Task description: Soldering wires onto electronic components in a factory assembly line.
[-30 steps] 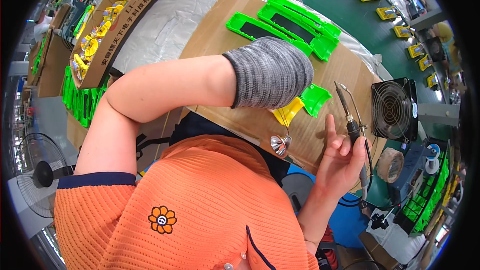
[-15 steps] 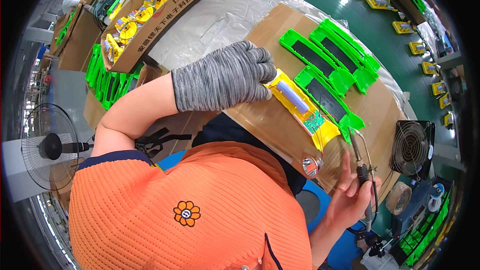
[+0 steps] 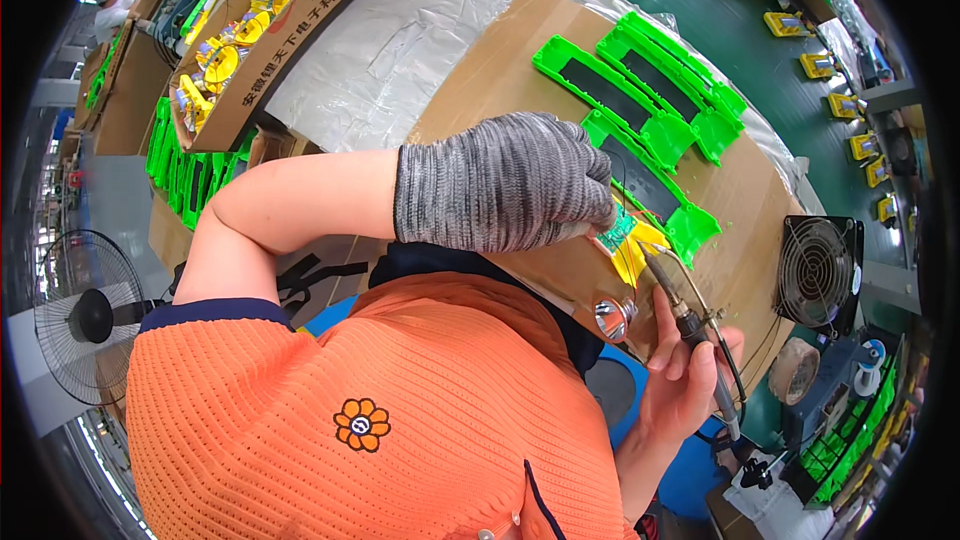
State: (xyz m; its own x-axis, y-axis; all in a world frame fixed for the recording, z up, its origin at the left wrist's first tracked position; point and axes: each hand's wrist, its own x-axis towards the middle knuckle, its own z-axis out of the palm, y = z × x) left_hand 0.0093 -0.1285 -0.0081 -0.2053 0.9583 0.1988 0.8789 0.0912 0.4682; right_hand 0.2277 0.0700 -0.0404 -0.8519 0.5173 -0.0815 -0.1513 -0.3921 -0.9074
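A crinkled silvery sheet point(image 3: 370, 70) spreads out beneath a brown cardboard panel point(image 3: 485, 80). On the cardboard, several green shells point(image 3: 662, 140) with dark inlays sit toward the far right; nearer lies a yellow shell point(image 3: 629, 263) (its left part hidden), with a reflector point(image 3: 613, 320) by the near edge.

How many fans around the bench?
2: a round fan at far left, and a square fan at right, beyond the soldering iron. More may be hidden in the blurred background.
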